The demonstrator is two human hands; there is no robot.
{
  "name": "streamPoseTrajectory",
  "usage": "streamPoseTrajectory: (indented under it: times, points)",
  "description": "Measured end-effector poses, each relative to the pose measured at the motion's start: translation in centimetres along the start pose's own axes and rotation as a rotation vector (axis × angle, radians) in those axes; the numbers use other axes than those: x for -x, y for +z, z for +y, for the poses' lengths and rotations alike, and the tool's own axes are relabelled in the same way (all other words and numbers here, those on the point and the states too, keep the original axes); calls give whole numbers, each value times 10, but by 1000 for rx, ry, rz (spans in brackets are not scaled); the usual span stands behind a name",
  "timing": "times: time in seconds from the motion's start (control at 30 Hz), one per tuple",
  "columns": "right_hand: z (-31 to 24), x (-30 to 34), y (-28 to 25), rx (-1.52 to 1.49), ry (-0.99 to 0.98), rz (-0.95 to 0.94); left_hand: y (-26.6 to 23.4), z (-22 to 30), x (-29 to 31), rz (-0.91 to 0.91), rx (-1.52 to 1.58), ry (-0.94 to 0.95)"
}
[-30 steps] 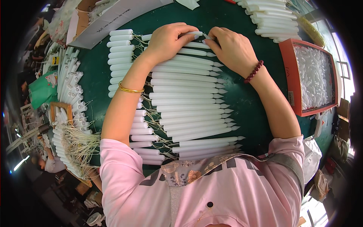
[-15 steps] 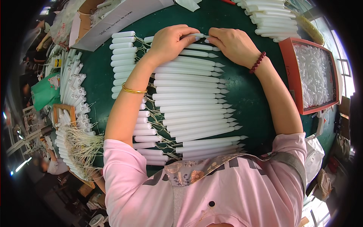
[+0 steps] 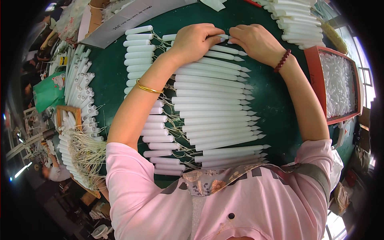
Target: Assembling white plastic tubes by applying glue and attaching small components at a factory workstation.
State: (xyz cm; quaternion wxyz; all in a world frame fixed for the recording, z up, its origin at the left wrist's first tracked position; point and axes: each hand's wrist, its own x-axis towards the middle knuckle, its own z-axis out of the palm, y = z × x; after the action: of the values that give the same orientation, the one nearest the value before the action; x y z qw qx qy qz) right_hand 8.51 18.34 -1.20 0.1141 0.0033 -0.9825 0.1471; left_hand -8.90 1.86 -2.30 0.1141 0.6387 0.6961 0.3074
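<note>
At the far end of a row of white LED taper candles [image 3: 216, 113], my left hand [image 3: 196, 42] is closed round one candle [image 3: 169, 37]. Its base end shows left of the hand. My right hand [image 3: 258, 43] pinches the candle's tip end, fingertips almost touching the left ones; the fingers partly hide the tip. Most candles in the row carry clear flame-shaped tips pointing right. Thin pale wires run from their left ends to a column of short white tubes [image 3: 139, 49], partly covered by my left forearm.
A red box [image 3: 310, 60] of clear flame-shaped tips stands at right. White tubes [image 3: 300, 24] are stacked far right, with more tubes [image 3: 82, 94] and a wire bundle [image 3: 90, 150] at left. A white carton [image 3: 132, 24] sits far left on the green table [image 3: 276, 120].
The whole view has shifted slightly, so the table's things and my arms appear farther right. Both hands stay on the same candle, the right one still pinching its tip end.
</note>
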Motion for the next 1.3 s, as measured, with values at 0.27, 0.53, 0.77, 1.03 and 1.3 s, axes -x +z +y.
streamPoseTrajectory:
  times: [0.27, 0.53, 0.77, 1.03, 1.3]
  points:
    - [-3, 4, -6, -25, 87, 19, -4, 2, 0, -5, -2, 66]
    - [-172, 90, -68, -148, -93, -146, -84, 72, 85, 247, -206, 106]
    - [-231, 169, -18, -95, -408, -323, -84, 176, 295, -23, -95, -60]
    - [-245, 184, 13, 47, -325, -284, -38, 167, 372, -65, -368, -254]
    - [-210, 150, 0, 170, -237, -257, -24, 155, 339, 25, -401, -251]
